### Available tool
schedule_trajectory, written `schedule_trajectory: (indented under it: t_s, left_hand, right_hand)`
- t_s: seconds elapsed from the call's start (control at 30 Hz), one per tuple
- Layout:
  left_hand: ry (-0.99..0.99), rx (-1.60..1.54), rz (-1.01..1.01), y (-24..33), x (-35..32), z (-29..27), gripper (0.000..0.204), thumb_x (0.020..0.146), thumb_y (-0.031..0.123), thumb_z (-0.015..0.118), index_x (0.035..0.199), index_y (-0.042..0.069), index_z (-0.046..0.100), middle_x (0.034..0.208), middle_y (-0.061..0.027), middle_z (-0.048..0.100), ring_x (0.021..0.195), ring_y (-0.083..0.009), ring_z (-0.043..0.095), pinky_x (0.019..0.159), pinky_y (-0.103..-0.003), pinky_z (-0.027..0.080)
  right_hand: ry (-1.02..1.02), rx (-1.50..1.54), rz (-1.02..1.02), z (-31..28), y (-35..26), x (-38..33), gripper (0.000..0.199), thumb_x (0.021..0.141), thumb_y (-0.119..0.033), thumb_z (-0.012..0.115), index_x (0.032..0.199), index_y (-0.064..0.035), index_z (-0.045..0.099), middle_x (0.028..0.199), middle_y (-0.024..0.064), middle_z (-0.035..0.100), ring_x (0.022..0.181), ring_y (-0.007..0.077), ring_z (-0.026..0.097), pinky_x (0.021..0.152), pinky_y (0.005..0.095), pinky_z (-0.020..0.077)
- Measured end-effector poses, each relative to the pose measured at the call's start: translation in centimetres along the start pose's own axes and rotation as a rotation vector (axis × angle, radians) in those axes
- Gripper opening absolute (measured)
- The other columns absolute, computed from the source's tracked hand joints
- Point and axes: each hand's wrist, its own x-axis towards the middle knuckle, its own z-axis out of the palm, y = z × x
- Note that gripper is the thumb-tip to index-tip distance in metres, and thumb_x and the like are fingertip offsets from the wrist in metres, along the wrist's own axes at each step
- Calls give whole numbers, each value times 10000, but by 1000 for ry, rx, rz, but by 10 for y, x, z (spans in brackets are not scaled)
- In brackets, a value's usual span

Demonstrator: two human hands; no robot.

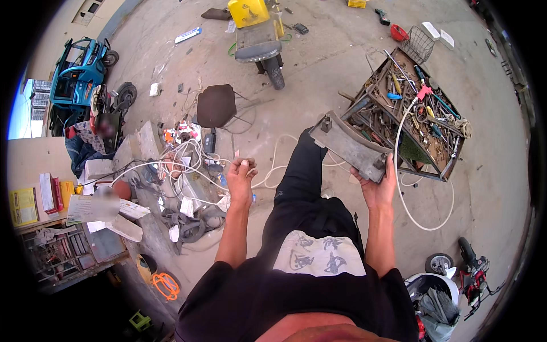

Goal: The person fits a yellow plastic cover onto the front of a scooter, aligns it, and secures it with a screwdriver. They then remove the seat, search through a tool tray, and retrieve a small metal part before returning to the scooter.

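Observation:
My right hand (380,191) grips the near right end of a worn grey curved panel (348,147), with a block-like fitting at each end. The panel is held tilted in front of my right thigh, its far end near my knee. My left hand (242,175) is raised to the left of my legs, thumb pressed against curled fingers. Whether something small is pinched there cannot be made out. Beyond the panel stands a rusty metal tool tray (364,91) full of hand tools, with a pink air gun (423,93) on top.
A pale hose (399,188) loops across the floor. Ahead are a brown stool (216,105) and a yellow scooter (257,51). A blue three-wheeler (77,74) stands far left, above a cluttered bench (28,219). A wire basket (419,47) is beyond the tray; a filled white bin (413,282) is at near right.

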Motion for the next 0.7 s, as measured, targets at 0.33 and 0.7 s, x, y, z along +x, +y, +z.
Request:
schedule_trajectory:
  t_s: [0.33, 0.7]
  left_hand:
    - [-171, 352, 231, 63, 264, 121, 164, 1084, 177, 652, 1169, 36, 659, 1123, -69, 733, 1046, -146, 679, 911, -339, 560]
    - [-351, 1057, 306, 97, 642, 237, 148, 1059, 102, 621, 1154, -11, 619, 1150, -148, 662, 1056, -274, 628, 960, -412, 497]
  right_hand:
    - [277, 128, -39, 68, 12, 243, 526, 1147, -469, 444, 1432, -48, 575, 1492, 200, 589, 1388, 425, 571, 1149, 671, 469]
    - [440, 61, 180, 124, 116, 615, 521, 1137, -440, 506, 1462, -33, 501, 1496, 197, 561, 1361, 430, 579, 1097, 722, 500]
